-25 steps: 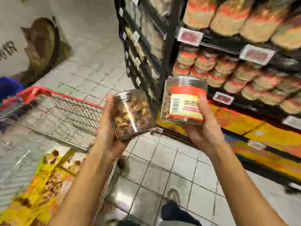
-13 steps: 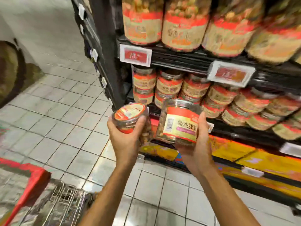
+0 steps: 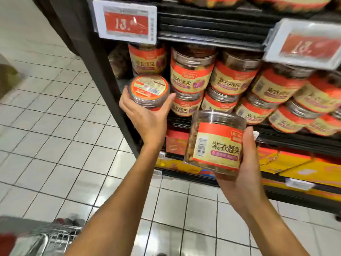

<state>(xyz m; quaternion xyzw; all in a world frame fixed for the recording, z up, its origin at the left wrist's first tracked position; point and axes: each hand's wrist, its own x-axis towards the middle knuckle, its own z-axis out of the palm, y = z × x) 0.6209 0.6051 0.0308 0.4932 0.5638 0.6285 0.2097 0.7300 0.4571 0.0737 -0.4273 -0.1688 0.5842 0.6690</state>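
Tipping risk: the stacked jars (image 3: 191, 76) lean two high along the shelf (image 3: 295, 143); if the left jar (image 3: 149, 89) is pushed in carelessly it could knock the front row, and one could roll off the shelf's front edge onto the floor tiles (image 3: 55, 126).
Slipping risk: the right jar (image 3: 215, 143) is smooth plastic and sits tilted in one palm; a loosened thumb would likely let it slide out.
Left hand (image 3: 147, 117): spread wide round the left jar, thumb on one side and fingers on the other, holding it with its lid turned to the camera.
Left jar, place: at the left end of the shelf, just beside the dark upright post (image 3: 96, 67), close in front of the stacked jars.
Right hand (image 3: 243, 172): cupped round the right jar from below, thumb up its side, label facing the camera.
Right jar, place: out in front of the shelf's front edge, lower than the left jar and apart from it.
Unclear: whether the left jar touches the shelf or a neighbour; the hand seems to hide that.
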